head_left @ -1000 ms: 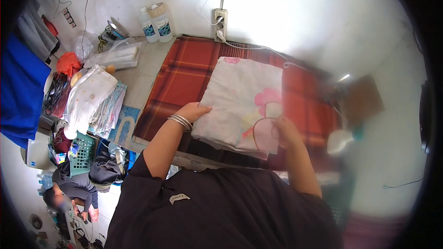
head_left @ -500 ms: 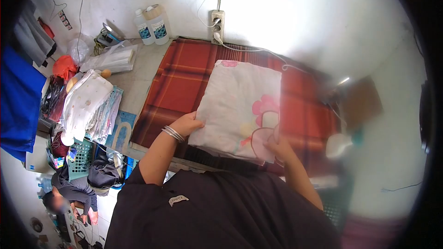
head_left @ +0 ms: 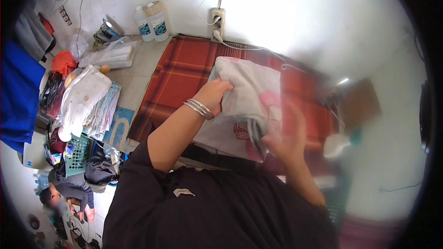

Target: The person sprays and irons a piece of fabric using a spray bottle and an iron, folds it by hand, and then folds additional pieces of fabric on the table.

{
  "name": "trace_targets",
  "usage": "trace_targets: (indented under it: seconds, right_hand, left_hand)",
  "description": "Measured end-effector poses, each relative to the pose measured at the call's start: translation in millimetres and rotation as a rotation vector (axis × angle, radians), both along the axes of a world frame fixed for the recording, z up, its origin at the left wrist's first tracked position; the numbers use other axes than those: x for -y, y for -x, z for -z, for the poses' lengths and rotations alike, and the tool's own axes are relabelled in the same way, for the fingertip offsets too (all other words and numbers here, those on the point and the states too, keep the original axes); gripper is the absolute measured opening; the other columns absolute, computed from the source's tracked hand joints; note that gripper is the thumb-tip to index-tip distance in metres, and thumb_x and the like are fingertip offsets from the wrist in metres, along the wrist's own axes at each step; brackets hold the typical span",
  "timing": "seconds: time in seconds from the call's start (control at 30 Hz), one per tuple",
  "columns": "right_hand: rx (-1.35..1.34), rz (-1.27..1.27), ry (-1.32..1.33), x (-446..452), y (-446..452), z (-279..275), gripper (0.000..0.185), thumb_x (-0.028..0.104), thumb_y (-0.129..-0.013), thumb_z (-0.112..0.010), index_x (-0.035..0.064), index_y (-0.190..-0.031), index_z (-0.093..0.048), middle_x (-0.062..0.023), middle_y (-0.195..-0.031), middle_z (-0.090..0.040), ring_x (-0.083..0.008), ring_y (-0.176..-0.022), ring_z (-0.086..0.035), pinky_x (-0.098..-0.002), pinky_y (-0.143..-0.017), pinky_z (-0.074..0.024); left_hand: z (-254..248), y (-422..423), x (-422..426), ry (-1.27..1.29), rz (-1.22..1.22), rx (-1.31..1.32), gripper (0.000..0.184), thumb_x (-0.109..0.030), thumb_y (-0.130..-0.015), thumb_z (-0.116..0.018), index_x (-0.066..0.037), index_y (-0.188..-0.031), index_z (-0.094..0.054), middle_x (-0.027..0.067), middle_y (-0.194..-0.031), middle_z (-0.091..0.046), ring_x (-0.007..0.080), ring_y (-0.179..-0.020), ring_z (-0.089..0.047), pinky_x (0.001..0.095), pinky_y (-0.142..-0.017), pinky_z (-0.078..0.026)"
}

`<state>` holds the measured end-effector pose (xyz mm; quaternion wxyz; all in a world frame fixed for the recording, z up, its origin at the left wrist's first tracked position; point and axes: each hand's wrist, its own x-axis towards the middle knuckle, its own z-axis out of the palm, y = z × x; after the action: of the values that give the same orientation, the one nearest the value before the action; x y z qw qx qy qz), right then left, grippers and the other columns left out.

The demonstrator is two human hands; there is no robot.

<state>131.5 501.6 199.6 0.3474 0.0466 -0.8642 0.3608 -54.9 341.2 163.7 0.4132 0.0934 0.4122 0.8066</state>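
A folded cream cloth with pink printed shapes (head_left: 249,76) lies on the red plaid cover. Its top layer is lifted and bunched, and a lower layer with a dark red print shows beneath. My left hand (head_left: 216,96), with silver bangles at the wrist, is closed on the left side of the lifted layer. At the cloth's near right part is my right hand (head_left: 287,136), blurred by motion. Its fingers look spread, beside the turned-back edge of the layer; whether they touch it is unclear.
The red plaid cover (head_left: 182,71) spans the table. Left are a pile of folded cloths (head_left: 87,94), plastic packets (head_left: 110,57) and two bottles (head_left: 159,25). A power strip (head_left: 218,23) hangs on the wall, its cable behind the cover. Another person (head_left: 74,189) sits lower left.
My left hand has moved up and right, pulling the top layer of the cloth into folds. My right hand has shifted slightly up, its fingers now spread apart. A lower printed layer has come into view.
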Motion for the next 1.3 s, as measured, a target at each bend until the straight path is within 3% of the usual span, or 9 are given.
trace_targets:
  seconds: [0.2,0.33,0.5,0.57,0.67,0.87,0.97,1.07,1.3]
  right_hand:
    - [0.266,0.217,-0.182,19.4,30.9,-7.4,0.094,0.005,-0.061,-0.074,0.0062,-0.141,-0.025,-0.0206,-0.119,-0.054,-0.0357,-0.107,-0.055,-0.04,-0.088,-0.044]
    - [0.494,0.225,0.025,-31.4,47.2,-20.2,0.055,-0.001,-0.067,-0.061,0.0074,-0.12,-0.056,-0.0187,-0.085,-0.065,-0.0264,-0.077,-0.065,-0.034,-0.07,-0.0486]
    - [0.577,0.032,-0.11,-58.5,93.6,-99.2,0.036,-0.002,-0.065,-0.059,0.0001,-0.1,-0.064,-0.0176,-0.075,-0.065,-0.0242,-0.07,-0.064,-0.0331,-0.069,-0.0482]
    - [0.596,0.015,-0.179,-64.5,119.2,-120.4,0.035,-0.001,-0.064,-0.06,-0.0014,-0.099,-0.064,-0.0173,-0.073,-0.065,-0.0246,-0.069,-0.063,-0.0336,-0.068,-0.0483]
    - [0.58,0.016,-0.314,-75.6,157.1,-143.2,0.032,-0.001,-0.066,-0.059,-0.0028,-0.097,-0.063,-0.0188,-0.077,-0.065,-0.0252,-0.07,-0.064,-0.0353,-0.068,-0.0485]
    - [0.532,0.054,-0.562,-75.2,171.7,-163.0,0.032,0.002,-0.066,-0.058,-0.0011,-0.097,-0.064,-0.0204,-0.082,-0.064,-0.0334,-0.077,-0.063,-0.0389,-0.071,-0.049]
    - [0.567,0.062,-0.54,-81.4,178.6,-148.7,0.032,0.004,-0.067,-0.057,0.0016,-0.097,-0.065,-0.0205,-0.085,-0.064,-0.0345,-0.083,-0.062,-0.0405,-0.074,-0.0485]
    - [0.531,0.059,-0.456,-93.0,186.0,-130.3,0.031,0.005,-0.069,-0.055,0.0039,-0.097,-0.066,-0.0205,-0.087,-0.064,-0.0351,-0.085,-0.061,-0.0408,-0.076,-0.048]
    - [0.497,0.113,-0.611,-90.7,187.4,-44.8,0.041,0.002,-0.073,-0.052,0.0067,-0.113,-0.06,-0.0176,-0.107,-0.061,-0.0331,-0.101,-0.058,-0.0404,-0.086,-0.045]
  left_hand:
    - [-34.4,7.0,-14.9,-0.072,0.023,0.045,0.04,-0.005,-0.084,-0.043,0.002,-0.123,-0.045,0.0165,-0.115,-0.057,0.0287,-0.104,-0.059,0.0443,-0.092,-0.047]
    - [-40.0,5.4,-0.4,-0.146,0.027,0.035,0.035,-0.01,-0.084,-0.042,0.0,-0.117,-0.048,0.0143,-0.108,-0.06,0.0272,-0.102,-0.06,0.0442,-0.088,-0.049]
    - [6.9,0.0,-0.6,-0.638,0.253,0.111,0.032,-0.014,-0.085,-0.041,-0.002,-0.11,-0.056,0.0121,-0.104,-0.063,0.0272,-0.103,-0.059,0.0434,-0.089,-0.047]
    - [19.0,-6.3,-20.9,0.129,0.383,-0.662,0.031,-0.016,-0.086,-0.044,-0.004,-0.108,-0.06,0.0108,-0.106,-0.064,0.0266,-0.103,-0.059,0.0389,-0.09,-0.045]
    - [30.3,8.6,-57.3,0.299,0.346,-1.304,0.028,-0.02,-0.087,-0.048,-0.003,-0.104,-0.063,0.01,-0.107,-0.064,0.0248,-0.103,-0.059,0.0349,-0.089,-0.044]
    - [-12.6,118.5,-131.1,0.472,0.301,-1.284,0.037,-0.027,-0.093,-0.047,-0.005,-0.123,-0.054,0.008,-0.127,-0.053,0.0192,-0.111,-0.054,0.0325,-0.097,-0.041]
    - [29.4,161.6,-169.4,0.389,-0.291,-1.821,0.039,-0.026,-0.092,-0.05,-0.007,-0.126,-0.052,0.008,-0.128,-0.052,0.018,-0.114,-0.051,0.0319,-0.1,-0.037]
    - [54.9,200.6,-196.2,0.221,0.286,-1.059,0.039,-0.023,-0.091,-0.052,-0.01,-0.128,-0.05,0.0065,-0.128,-0.052,0.0174,-0.118,-0.049,0.0333,-0.101,-0.038]
    - [112.3,197.7,-181.9,0.273,0.069,-0.897,0.04,-0.024,-0.091,-0.051,-0.008,-0.127,-0.05,0.0078,-0.127,-0.053,0.0185,-0.116,-0.05,0.0333,-0.099,-0.04]
